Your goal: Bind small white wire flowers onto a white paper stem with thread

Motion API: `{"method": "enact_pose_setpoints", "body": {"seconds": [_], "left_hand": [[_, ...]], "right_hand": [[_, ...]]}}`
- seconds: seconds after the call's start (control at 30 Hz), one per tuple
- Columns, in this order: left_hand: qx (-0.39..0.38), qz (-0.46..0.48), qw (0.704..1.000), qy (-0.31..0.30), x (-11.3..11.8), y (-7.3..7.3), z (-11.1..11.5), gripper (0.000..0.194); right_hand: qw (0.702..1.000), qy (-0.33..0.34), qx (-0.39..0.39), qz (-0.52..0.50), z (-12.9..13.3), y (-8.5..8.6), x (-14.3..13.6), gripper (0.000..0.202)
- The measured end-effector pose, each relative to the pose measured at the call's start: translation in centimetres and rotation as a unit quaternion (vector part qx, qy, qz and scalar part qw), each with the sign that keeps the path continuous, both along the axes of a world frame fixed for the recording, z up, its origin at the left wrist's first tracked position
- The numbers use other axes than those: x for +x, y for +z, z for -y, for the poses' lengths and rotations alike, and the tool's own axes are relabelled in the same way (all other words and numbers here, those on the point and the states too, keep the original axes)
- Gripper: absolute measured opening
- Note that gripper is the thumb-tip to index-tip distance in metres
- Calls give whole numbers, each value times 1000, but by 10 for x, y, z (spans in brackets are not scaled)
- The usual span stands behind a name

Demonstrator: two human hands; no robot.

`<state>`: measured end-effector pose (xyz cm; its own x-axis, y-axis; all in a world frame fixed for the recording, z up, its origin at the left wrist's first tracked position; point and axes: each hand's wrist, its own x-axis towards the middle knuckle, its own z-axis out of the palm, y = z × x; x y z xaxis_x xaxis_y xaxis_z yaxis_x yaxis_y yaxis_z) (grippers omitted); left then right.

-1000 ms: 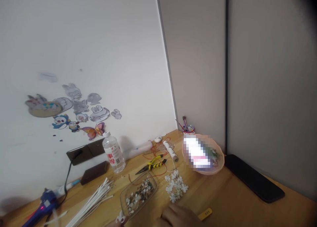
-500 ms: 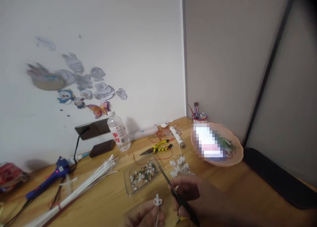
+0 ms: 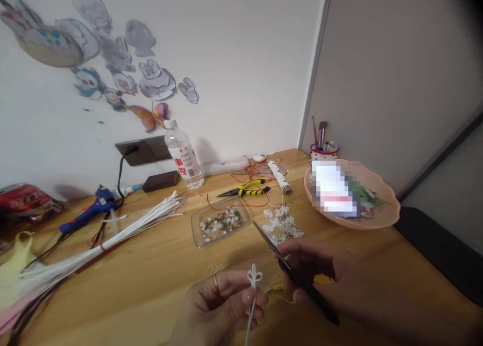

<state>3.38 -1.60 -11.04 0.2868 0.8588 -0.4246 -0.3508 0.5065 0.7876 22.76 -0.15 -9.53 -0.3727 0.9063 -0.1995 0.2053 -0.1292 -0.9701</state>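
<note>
Between the thumb and fingers of my left hand [image 3: 222, 303] is a white knotted cord [image 3: 254, 275], its small loops standing up like a flower and its tails hanging below. My right hand [image 3: 320, 263] grips black-handled scissors [image 3: 281, 258], seen nearly edge-on with the tip pointing up and left. The scissors are apart from the cord. A yellow-handled tool [image 3: 322, 279] lies beneath my right hand, mostly hidden. Just beyond the scissors sits a pile of white looped knots [image 3: 281, 222]. A clear tray [image 3: 196, 232] of mixed beads [image 3: 222, 220] is past my left hand.
Yellow-black pliers [image 3: 245, 189], a cord roll [image 3: 279, 177] and a water bottle [image 3: 184, 157] stand or lie behind. At left are a blue glue gun [image 3: 88, 210] and a bundle of white strands [image 3: 128, 230]. A pink bowl [image 3: 390, 212] is at right.
The camera view has tipped downward, so the table things appear higher. Both hands show higher and further right, still holding the cord and the scissors.
</note>
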Motion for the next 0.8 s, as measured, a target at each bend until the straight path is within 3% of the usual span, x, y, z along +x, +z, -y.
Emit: {"method": "enact_pose_setpoints", "body": {"seconds": [0.17, 0.33, 0.5, 0.67, 0.8], "left_hand": [[-4, 13, 1000, 23, -2, 3, 6, 13], [-23, 11, 999, 22, 0, 12, 9, 14], [-37, 1, 999, 33, 0, 16, 8, 16], [-37, 14, 998, 47, -3, 18, 8, 16], [-38, 14, 998, 47, -6, 24, 9, 19]], "right_hand": [[989, -2, 86, 117, 9, 2, 1, 35], [989, 26, 59, 130, 16, -4, -4, 15], [993, 16, 47, 111, 18, 1, -7, 40], [975, -12, 147, 168, 12, 0, -5, 31], [963, 2, 156, 219, 11, -6, -5, 29]]}}
